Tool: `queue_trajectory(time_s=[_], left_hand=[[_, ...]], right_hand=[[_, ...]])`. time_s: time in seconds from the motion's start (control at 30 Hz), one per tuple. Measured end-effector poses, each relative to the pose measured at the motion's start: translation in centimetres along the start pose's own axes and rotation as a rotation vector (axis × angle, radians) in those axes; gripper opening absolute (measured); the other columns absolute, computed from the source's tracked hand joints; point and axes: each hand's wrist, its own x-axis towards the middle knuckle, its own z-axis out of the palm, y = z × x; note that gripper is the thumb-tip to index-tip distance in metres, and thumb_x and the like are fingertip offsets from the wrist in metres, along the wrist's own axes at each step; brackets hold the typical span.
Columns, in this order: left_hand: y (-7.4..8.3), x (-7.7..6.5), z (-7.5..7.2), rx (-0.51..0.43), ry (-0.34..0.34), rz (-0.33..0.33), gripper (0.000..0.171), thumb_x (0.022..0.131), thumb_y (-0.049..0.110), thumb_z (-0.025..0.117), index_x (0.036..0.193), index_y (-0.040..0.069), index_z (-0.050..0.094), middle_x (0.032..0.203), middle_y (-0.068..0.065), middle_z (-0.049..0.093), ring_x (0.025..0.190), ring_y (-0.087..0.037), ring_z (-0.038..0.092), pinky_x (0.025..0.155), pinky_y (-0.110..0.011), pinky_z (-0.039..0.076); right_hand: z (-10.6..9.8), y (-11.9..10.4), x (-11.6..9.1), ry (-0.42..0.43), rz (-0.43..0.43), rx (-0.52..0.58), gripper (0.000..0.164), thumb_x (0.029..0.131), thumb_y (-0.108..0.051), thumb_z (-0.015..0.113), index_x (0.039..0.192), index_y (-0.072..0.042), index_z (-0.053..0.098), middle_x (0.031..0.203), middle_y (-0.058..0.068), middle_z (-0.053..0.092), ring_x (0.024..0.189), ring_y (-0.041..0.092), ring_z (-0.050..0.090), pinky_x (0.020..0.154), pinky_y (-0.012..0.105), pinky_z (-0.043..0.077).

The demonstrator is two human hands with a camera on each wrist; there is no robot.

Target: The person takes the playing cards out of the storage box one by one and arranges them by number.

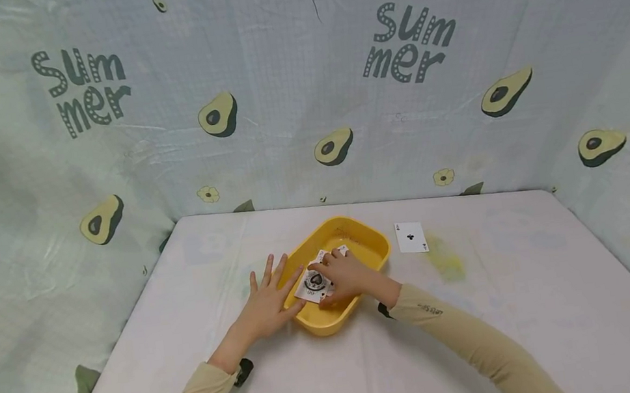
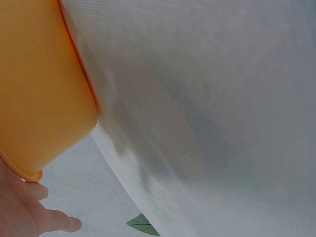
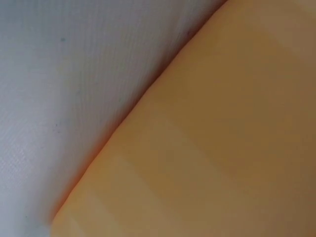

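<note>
A yellow plastic tray holds several playing cards, with an ace of spades face up on top. My right hand reaches over the near right rim into the tray. Its fingers and thumb curl at the edges of the cards and grip them; the palm hides part of the pile. At the tray's left rim, my left hand lies with fingers spread, its fingertips overlapping that side. In the left wrist view, some fingers show below the tray's rim. The right wrist view is filled mostly by the tray's outer wall.
One club card lies face up on the white-covered table, right of the tray. Beside it is a yellowish stain on the cloth. A curtain printed with avocados stands behind the table and along both sides.
</note>
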Motion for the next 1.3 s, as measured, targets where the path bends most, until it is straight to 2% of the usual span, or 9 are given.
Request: queue_trajectory(time_s=[0.3, 0.5, 0.67, 1.0, 1.3], left_hand=[[-0.02, -0.01, -0.08, -0.007, 0.005, 0.000, 0.062, 0.088, 0.048, 0.045, 0.141, 0.024, 0.026, 0.151, -0.012, 0.011, 0.137, -0.039, 0.002, 0.097, -0.069, 0.012], [-0.16, 0.02, -0.09, -0.007, 0.013, 0.006, 0.062, 0.087, 0.047, 0.046, 0.141, 0.025, 0.026, 0.150, -0.012, 0.011, 0.137, -0.040, 0.004, 0.097, -0.070, 0.012], [-0.19, -0.08, -0.05, -0.010, 0.006, 0.006, 0.062, 0.088, 0.048, 0.046, 0.142, 0.025, 0.025, 0.150, -0.013, 0.012, 0.137, -0.039, 0.002, 0.097, -0.070, 0.012], [-0.18, -0.02, 0.13, -0.028, -0.001, 0.005, 0.063, 0.088, 0.048, 0.044, 0.142, 0.027, 0.021, 0.151, -0.010, 0.007, 0.138, -0.037, -0.002, 0.098, -0.069, 0.009], [-0.08, -0.04, 0.09, -0.023, -0.001, 0.002, 0.063, 0.088, 0.048, 0.045, 0.142, 0.025, 0.023, 0.151, -0.012, 0.009, 0.138, -0.037, -0.001, 0.098, -0.069, 0.009]], right_hand=[[0.05, -0.14, 0.20, -0.045, 0.014, -0.006, 0.072, 0.071, -0.055, 0.063, 0.133, -0.028, 0.039, 0.120, 0.005, 0.048, 0.109, 0.023, 0.041, 0.094, 0.050, 0.035], [-0.11, -0.17, 0.24, -0.080, 0.022, 0.037, 0.063, 0.071, -0.053, 0.064, 0.126, -0.027, 0.047, 0.122, 0.006, 0.046, 0.110, 0.024, 0.040, 0.094, 0.051, 0.035], [-0.01, -0.11, 0.23, -0.068, 0.017, 0.038, 0.061, 0.071, -0.057, 0.063, 0.122, -0.027, 0.050, 0.124, 0.007, 0.046, 0.112, 0.026, 0.041, 0.093, 0.052, 0.036], [-0.12, 0.00, 0.11, -0.068, 0.020, 0.058, 0.054, 0.072, -0.050, 0.064, 0.118, -0.025, 0.051, 0.119, 0.008, 0.046, 0.106, 0.026, 0.041, 0.089, 0.049, 0.039], [-0.23, 0.22, -0.04, -0.068, 0.009, 0.092, 0.054, 0.072, -0.048, 0.066, 0.117, -0.023, 0.051, 0.119, 0.011, 0.046, 0.105, 0.027, 0.038, 0.087, 0.046, 0.039]])
